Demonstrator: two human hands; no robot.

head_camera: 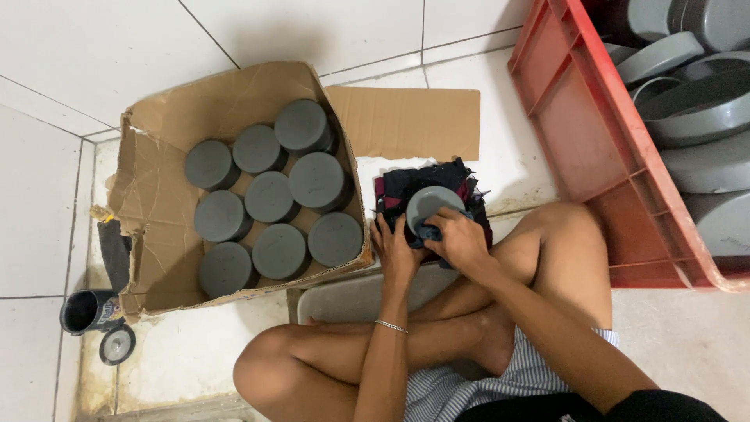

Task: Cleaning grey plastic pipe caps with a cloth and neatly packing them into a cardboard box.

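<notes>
A round grey plastic cap (428, 205) rests on a dark crumpled cloth (426, 181) on the floor in front of my crossed legs. My right hand (461, 238) grips the cap's near edge, with a bit of bluish cloth under the fingers. My left hand (397, 248) is on the cloth and touches the cap's left side. A thin bracelet circles my left wrist.
A torn cardboard box (168, 258) at left holds several stacked grey caps (270, 197). A red plastic crate (594, 133) at right holds larger grey pipe fittings (695, 101). A dark tin (87, 311) and its lid (117, 345) sit at lower left on white tiles.
</notes>
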